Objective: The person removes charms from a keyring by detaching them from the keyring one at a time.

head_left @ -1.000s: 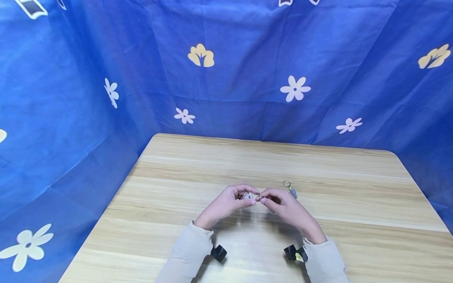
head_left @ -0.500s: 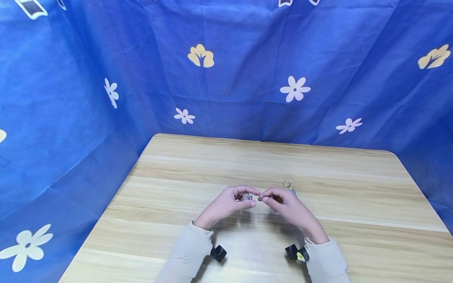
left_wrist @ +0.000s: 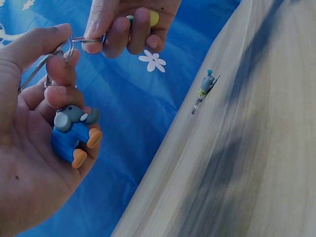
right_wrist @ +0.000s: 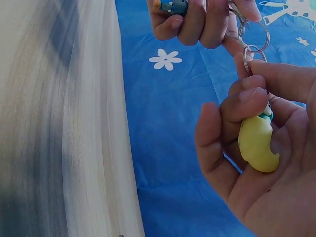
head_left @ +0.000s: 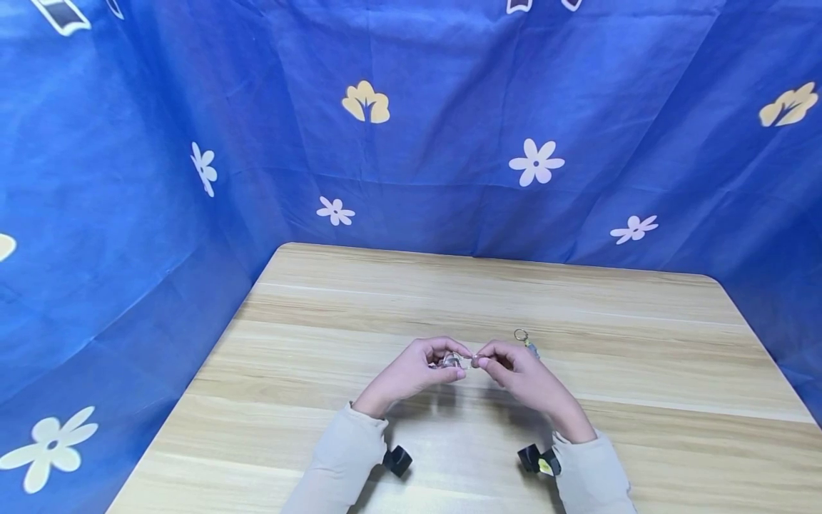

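In the head view my left hand (head_left: 411,371) and right hand (head_left: 516,368) meet fingertip to fingertip above the wooden table. The left wrist view has an elephant keychain (left_wrist: 71,136), grey-headed with a blue body and orange feet, hanging against the left palm. Left thumb and fingers pinch its metal rings. A yellow curved keychain charm (right_wrist: 259,143) with a green top lies against my right palm. Right thumb and forefinger pinch its split ring (right_wrist: 246,61), which crosses a larger ring at the left fingertips; whether they are linked I cannot tell.
A third keychain (head_left: 532,349), grey-blue with a ring, lies on the wooden table (head_left: 398,285) just beyond my right hand. Blue flowered cloth (head_left: 437,143) hangs behind the table and along its left side. Black wrist cameras (head_left: 397,460) sit near both sleeves.
Between the fingertips the rings have turned, and the right fingertips have shifted slightly to the right. The left hand stays almost in place. The keychain on the table has not moved.
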Available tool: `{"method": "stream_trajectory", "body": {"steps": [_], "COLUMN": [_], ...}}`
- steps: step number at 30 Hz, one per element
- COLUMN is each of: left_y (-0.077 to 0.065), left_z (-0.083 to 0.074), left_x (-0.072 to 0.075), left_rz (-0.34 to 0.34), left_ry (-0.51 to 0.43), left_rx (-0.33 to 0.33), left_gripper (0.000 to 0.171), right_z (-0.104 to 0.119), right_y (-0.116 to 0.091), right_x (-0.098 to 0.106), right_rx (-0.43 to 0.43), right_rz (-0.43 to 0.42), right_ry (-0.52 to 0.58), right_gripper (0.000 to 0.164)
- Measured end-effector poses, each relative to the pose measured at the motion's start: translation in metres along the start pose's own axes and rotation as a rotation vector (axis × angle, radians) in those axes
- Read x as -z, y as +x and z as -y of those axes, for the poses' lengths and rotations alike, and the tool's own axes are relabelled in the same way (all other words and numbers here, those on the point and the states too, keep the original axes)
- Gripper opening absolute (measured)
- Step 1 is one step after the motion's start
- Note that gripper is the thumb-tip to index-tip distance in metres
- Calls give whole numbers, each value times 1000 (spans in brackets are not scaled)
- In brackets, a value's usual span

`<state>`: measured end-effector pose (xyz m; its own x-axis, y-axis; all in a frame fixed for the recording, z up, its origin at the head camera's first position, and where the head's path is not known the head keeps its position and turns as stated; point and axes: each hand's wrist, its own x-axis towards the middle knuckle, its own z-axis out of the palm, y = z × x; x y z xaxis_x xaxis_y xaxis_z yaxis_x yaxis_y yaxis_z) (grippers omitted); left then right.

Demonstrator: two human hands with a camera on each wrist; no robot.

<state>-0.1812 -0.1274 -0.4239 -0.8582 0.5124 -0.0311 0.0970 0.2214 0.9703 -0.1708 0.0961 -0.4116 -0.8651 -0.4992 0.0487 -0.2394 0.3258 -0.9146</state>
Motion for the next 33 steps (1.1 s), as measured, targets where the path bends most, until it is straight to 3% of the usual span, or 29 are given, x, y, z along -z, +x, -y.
{"method": "stream_trajectory", "body": {"steps": [7,15,23,33], "left_y": [0,0,0,2], "left_z": [0,-2,-4,-3], "left_x": [0,1,2,3], "left_rz": [-8,-18,-50,-61], "left_ry": [-5,-3,1,-50], "left_rx": [1,14,13,33], "left_gripper": [30,29,30,33], "right_z": [-3,-4,1,1], "right_y": [1,1,-2,-1], "right_x": [-1,-2,-1,-1], "right_rx": [6,31,8,54], "right_rz": [9,83,127,97], "right_ry": [-30,-62,-27,-50], "right_gripper": [16,12,20,20]}}
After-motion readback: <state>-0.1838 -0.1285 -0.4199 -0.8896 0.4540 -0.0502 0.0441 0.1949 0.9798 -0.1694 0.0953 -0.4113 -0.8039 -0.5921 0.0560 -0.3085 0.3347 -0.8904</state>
